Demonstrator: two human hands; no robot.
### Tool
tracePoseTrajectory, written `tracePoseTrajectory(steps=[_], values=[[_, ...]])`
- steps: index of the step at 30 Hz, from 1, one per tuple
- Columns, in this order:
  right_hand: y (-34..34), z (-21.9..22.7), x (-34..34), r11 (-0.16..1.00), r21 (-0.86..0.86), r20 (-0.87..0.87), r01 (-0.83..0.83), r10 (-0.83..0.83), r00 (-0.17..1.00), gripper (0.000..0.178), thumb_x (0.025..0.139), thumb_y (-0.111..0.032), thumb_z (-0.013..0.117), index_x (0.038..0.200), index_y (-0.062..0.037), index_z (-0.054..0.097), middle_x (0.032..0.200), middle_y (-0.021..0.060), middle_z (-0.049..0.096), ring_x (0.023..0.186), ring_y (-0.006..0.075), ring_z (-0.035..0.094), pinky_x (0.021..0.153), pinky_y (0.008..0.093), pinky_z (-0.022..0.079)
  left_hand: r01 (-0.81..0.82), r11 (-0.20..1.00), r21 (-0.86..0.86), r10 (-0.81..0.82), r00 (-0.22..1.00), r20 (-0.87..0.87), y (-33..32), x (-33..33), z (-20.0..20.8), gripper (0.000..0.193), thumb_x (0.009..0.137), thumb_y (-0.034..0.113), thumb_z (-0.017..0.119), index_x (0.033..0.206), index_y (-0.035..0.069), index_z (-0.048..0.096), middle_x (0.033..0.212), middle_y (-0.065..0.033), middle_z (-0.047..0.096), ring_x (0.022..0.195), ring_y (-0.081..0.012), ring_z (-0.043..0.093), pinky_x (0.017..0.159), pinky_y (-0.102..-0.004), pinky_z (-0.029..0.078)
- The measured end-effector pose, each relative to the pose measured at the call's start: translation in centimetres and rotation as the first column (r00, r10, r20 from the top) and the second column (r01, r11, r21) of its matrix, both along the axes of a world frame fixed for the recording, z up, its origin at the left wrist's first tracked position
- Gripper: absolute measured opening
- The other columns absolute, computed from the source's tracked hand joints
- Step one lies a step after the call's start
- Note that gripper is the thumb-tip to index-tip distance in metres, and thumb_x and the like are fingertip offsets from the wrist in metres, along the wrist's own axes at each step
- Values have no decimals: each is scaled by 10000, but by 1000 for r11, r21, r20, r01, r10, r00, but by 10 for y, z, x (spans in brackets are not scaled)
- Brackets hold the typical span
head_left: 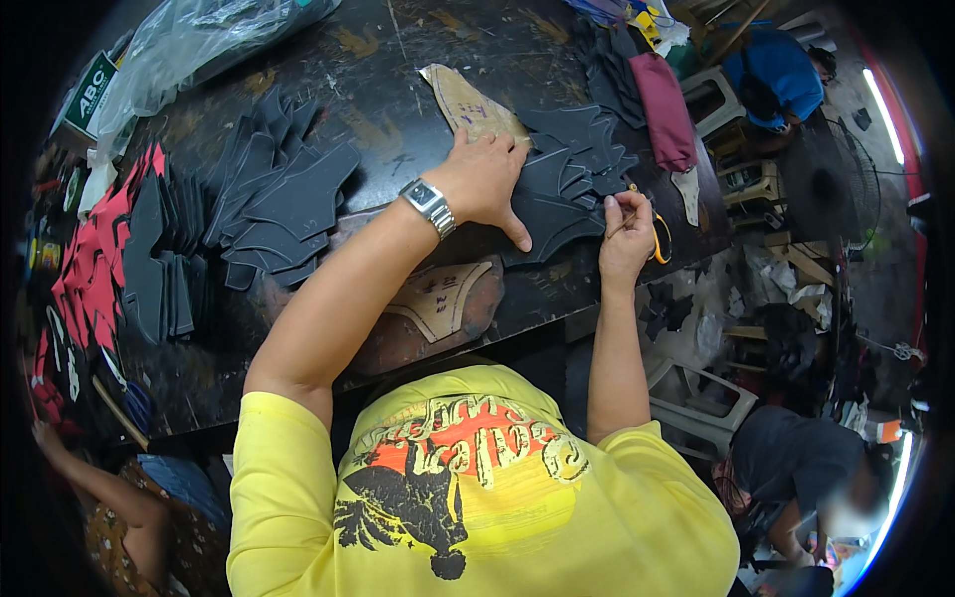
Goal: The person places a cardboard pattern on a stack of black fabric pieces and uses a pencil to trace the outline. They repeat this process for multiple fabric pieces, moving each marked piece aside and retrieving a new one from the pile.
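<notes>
My left hand (482,179), with a silver watch at the wrist, lies with fingers spread. Its fingertips touch the lower end of a tan cardboard pattern (463,104) with pen marks. The thumb reaches beside a fanned pile of dark grey cut pieces (557,194). Just right of that pile, my right hand (627,239) is closed in a pinch, and a thin dark thing shows at its fingers, too small to name. An orange-handled tool (660,241), apparently scissors, is right against this hand; whether the fingers hold it is unclear. Another tan pattern (438,298) lies under my left forearm on a brown board (383,343).
More dark grey pieces (288,209) and red pieces (95,254) are piled on the left. Clear plastic (189,60) covers the far left corner. A maroon roll (664,114) lies along the right edge. People sit nearby, beside a grey stool (701,403) and a fan (826,179).
</notes>
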State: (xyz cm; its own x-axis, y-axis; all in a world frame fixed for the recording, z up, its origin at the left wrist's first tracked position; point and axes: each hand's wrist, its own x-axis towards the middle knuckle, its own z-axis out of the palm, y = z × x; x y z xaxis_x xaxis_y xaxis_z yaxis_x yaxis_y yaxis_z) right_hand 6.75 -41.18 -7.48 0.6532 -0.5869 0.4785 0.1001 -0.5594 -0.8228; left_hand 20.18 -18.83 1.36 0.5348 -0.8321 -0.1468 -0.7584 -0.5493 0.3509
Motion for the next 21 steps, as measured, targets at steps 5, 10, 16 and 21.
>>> tracePoseTrajectory(steps=[5,10,16,21], values=[[3,0,-3,991,124,-45,-57,63,997,141,963,-16,757,1069,-6,663,925,-7,651,854,73,610,798,222,482,-43,998,51,43,999,5,-10,-1,0,1253,466,770,923,1363,-54,627,1385,-218,616,1376,-418,516,1136,-586,372],[2,0,-2,991,99,-8,-87,88,996,117,966,-4,747,1050,-3,664,933,-1,657,885,79,619,830,223,485,-96,991,89,98,995,-9,-16,1,5,1146,464,744,940,1244,-55,679,1248,-218,695,1235,-401,635,1056,-507,473],[1,0,-1,980,152,37,-131,127,991,99,966,24,724,1037,-3,660,933,-1,655,885,89,617,838,235,488,-100,995,9,101,992,-75,-14,6,3,1009,482,663,973,1121,-64,689,1116,-228,731,1073,-376,719,932,-421,564],[0,-1,3,990,112,43,-82,78,996,81,988,16,702,1055,1,660,927,11,654,852,76,614,791,215,488,-107,988,-113,92,987,-130,-9,7,-2,997,495,614,988,1147,-82,697,1077,-246,756,1046,-401,741,917,-436,580]])
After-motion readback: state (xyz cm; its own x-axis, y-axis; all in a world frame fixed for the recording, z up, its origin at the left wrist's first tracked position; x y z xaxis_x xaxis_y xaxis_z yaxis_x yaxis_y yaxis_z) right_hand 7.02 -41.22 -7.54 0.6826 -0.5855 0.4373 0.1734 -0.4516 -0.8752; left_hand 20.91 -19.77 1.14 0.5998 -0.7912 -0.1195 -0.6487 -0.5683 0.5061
